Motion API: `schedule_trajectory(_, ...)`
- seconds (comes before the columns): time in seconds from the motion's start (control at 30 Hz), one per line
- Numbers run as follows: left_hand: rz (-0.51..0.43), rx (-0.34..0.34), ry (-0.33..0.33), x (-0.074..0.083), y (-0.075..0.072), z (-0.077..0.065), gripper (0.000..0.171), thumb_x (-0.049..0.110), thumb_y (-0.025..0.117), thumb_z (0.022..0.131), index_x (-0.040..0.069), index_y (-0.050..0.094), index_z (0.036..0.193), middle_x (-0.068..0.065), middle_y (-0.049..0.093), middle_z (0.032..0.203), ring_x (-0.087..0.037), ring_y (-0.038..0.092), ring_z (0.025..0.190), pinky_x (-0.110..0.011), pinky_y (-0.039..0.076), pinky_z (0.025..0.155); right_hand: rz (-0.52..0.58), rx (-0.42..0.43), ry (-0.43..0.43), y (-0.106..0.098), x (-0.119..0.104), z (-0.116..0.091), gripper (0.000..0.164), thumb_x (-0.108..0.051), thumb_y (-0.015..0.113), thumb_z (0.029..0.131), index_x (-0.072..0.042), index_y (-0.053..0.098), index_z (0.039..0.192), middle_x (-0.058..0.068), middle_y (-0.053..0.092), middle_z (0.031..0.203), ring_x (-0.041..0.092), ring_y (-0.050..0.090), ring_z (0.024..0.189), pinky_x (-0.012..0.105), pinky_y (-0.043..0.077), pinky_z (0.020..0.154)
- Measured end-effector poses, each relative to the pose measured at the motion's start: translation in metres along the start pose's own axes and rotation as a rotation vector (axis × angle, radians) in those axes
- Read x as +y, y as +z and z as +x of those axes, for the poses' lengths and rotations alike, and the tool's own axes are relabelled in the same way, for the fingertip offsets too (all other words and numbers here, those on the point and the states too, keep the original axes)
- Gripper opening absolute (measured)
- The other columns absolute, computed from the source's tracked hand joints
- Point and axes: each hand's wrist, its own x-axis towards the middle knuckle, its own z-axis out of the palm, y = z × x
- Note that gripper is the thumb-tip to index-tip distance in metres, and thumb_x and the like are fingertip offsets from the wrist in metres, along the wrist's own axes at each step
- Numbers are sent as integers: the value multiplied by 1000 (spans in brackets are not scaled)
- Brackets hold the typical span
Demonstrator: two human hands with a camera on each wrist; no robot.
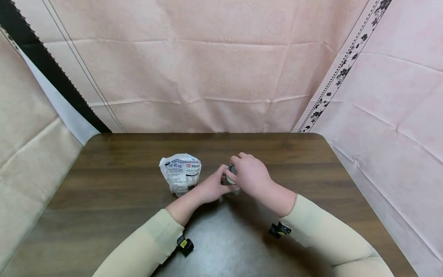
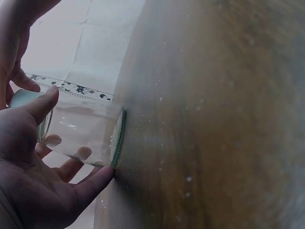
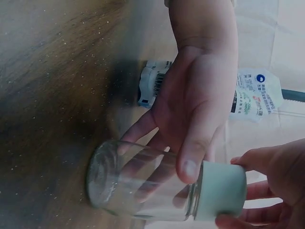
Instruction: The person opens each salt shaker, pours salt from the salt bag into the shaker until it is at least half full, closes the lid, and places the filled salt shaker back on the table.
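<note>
A clear glass jar [image 3: 107, 183] with a pale green lid [image 3: 221, 191] stands upright on the wooden table, between both hands. Its glass body looks see-through, with nothing visible inside. My left hand [image 1: 212, 187] holds the jar round its side, thumb near the neck and fingers spread along the glass. From above, my right hand [image 1: 252, 174] grips the lid with thumb and fingers at its rim. In the head view the hands cover most of the jar. Just left of the left hand stands a white printed plastic bag [image 1: 180, 173], its lower right corner behind the left wrist.
The brown wooden table [image 1: 114, 215] has rounded far corners and small white specks on its surface. Pale pink patterned cloth [image 1: 221, 73] hangs behind it and along the sides. Small black cameras sit at both wrists.
</note>
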Motion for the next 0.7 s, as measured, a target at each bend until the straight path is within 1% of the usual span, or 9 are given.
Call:
schedule_trajectory(0.07, 7, 6, 11, 0, 0, 0, 56, 55, 63, 79, 26, 37, 120, 1, 53, 116, -16, 53, 103, -35, 43, 81, -24, -17, -5, -1, -2, -1, 26, -38, 64, 84, -12, 66, 88, 0, 56, 76, 17, 54, 65, 30, 47, 57)
schedule_trajectory(0.17, 6, 4, 26, -1, 1, 1, 53, 53, 64, 80, 26, 38, 117, 1, 55, 115, -16, 54, 105, -35, 43, 83, -25, -33, -13, -3, -3, -3, 22, -35, 65, 84, -13, 67, 89, 1, 60, 84, 19, 58, 76, 31, 50, 63)
schedule_trajectory(0.23, 2, 0, 32, -2, 1, 2, 51, 52, 64, 80, 26, 38, 115, 1, 55, 114, -16, 54, 104, -35, 43, 82, -5, -39, -30, -4, -3, -5, 20, -32, 66, 84, -13, 68, 89, 1, 62, 90, 20, 59, 83, 31, 50, 67)
schedule_trajectory(0.33, -6, -10, 35, -3, 1, 2, 48, 52, 63, 81, 25, 38, 112, 1, 55, 114, -15, 53, 104, -35, 42, 82, 37, -39, -72, -6, -1, -6, 17, -30, 66, 84, -13, 69, 89, 1, 64, 93, 19, 60, 87, 31, 51, 71)
schedule_trajectory(0.5, -8, -4, 41, -3, 0, 2, 47, 47, 63, 84, 25, 38, 117, 2, 51, 119, -15, 49, 116, -38, 41, 91, 114, -60, -119, -5, 6, -9, 16, -27, 64, 85, -15, 68, 94, -2, 63, 101, 15, 58, 93, 31, 50, 75)
schedule_trajectory(0.57, -9, 1, 46, -2, 0, 2, 48, 46, 63, 84, 24, 38, 119, 2, 50, 121, -16, 48, 118, -39, 40, 94, 135, -67, -134, -4, 9, -10, 17, -26, 63, 85, -15, 68, 97, -2, 62, 105, 15, 57, 97, 31, 50, 77)
schedule_trajectory(0.7, 6, 10, 44, -1, -1, 1, 51, 47, 62, 84, 25, 37, 121, 1, 49, 126, -16, 47, 119, -39, 39, 95, 184, -62, -198, -1, 14, -10, 17, -21, 63, 84, -15, 68, 99, -2, 62, 109, 15, 55, 104, 31, 49, 80)
